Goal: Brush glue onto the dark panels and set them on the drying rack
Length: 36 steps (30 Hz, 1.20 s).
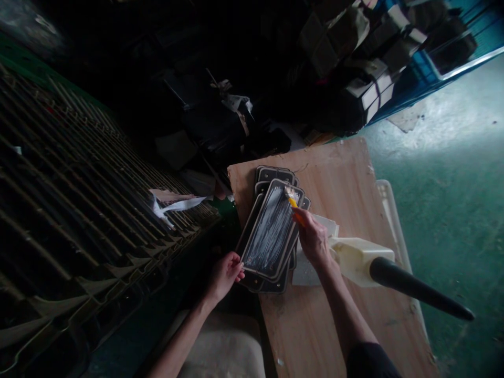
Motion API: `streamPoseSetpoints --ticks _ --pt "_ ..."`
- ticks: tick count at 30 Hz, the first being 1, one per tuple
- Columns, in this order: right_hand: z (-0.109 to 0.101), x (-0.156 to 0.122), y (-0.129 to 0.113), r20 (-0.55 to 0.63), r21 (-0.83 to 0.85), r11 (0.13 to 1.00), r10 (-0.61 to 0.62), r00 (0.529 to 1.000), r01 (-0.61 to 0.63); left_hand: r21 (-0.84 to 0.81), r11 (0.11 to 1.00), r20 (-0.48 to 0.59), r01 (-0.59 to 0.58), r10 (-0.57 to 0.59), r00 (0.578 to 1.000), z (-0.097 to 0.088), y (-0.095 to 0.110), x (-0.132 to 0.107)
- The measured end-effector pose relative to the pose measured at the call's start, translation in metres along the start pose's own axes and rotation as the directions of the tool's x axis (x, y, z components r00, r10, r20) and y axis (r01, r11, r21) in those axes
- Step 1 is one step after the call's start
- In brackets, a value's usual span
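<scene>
The top panel (268,231) lies at the centre of the frame, a dark rectangle with rounded corners and a raised, paler rim. Its flat face carries whitish streaks running lengthwise, uneven and brushy in texture. Beneath it sits a loose stack of similar panels (275,286), fanned at differing angles, with small round spots near their corners. The stack rests at the left edge of a plywood board (338,173), whose reddish-tan grain runs down toward the bottom of the frame.

The right hand (314,239) is closed around the yellow handle of a paintbrush (292,201), the wrist bent and the forearm rising from the lower right, a dark sleeve (368,362) at its base. The pale bristles meet the panel near its upper right end. The left hand (227,273) reaches from the bottom left, thumb and fingers pinched on the panel's lower left corner.

Right of centre, a cream, box-shaped plastic bottle (360,257) lies behind the right forearm, with a long, tapering black nozzle (417,289) pointing to the lower right. A thin pale sheet (305,268) lies flat under the right hand. Close-set slats fill a rack (79,173) at the left.
</scene>
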State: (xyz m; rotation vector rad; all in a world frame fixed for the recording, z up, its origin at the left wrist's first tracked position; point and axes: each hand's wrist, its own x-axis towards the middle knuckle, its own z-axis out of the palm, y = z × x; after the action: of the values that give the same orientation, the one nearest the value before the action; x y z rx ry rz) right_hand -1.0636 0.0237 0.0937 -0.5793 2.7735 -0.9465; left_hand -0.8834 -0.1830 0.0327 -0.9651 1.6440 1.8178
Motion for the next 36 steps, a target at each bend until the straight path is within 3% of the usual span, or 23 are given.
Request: streamPoseSetpoints --ticks 3,7,9,13,15,17,23,27,31,36 --pt "-0.009 -0.032 -0.021 0.158 0.061 0.996 0.056 0.986 -0.066 -0.007 1.000 0.002 0.011 -0.011 1.000 0.000 0.001 -0.002" --pt "-0.030 -0.066 -0.045 0.360 0.198 0.959 0.123 0.925 -0.204 -0.023 0.999 0.005 0.028 -0.028 1.000 0.001 0.004 -0.004" --pt "-0.033 -0.063 -0.042 0.304 0.212 0.952 0.150 0.941 -0.220 -0.027 0.999 0.006 0.030 -0.030 1.000 0.001 0.005 -0.004" --pt "-0.021 -0.029 -0.010 -0.004 0.110 0.984 0.140 0.990 -0.138 -0.029 0.998 0.017 0.050 -0.049 0.999 0.000 0.004 -0.003" --pt "-0.013 -0.020 0.001 -0.053 0.039 0.994 0.103 0.993 -0.101 -0.046 0.997 0.036 0.063 -0.062 0.997 0.000 0.003 -0.002" --pt "-0.007 -0.026 0.001 -0.020 -0.003 0.997 0.077 0.997 -0.077 -0.072 0.995 0.062 0.075 -0.070 0.996 0.000 0.003 -0.003" --pt "-0.003 -0.112 -0.046 0.255 0.015 0.997 0.064 0.965 -0.070 -0.155 0.981 0.100 0.114 -0.100 0.990 0.003 0.008 -0.008" --pt "-0.001 -0.155 -0.077 0.329 0.058 0.992 0.088 0.940 -0.113 -0.189 0.973 0.121 0.130 -0.108 0.987 0.003 0.013 -0.012" --pt "-0.012 -0.169 -0.098 0.274 0.172 0.966 0.142 0.951 -0.194 -0.207 0.970 0.150 0.128 -0.098 0.984 0.001 0.023 -0.020" --pt "-0.048 -0.179 -0.113 -0.008 0.154 0.970 0.194 0.981 -0.191 -0.247 0.964 0.214 0.101 -0.048 0.976 0.000 0.051 -0.047"
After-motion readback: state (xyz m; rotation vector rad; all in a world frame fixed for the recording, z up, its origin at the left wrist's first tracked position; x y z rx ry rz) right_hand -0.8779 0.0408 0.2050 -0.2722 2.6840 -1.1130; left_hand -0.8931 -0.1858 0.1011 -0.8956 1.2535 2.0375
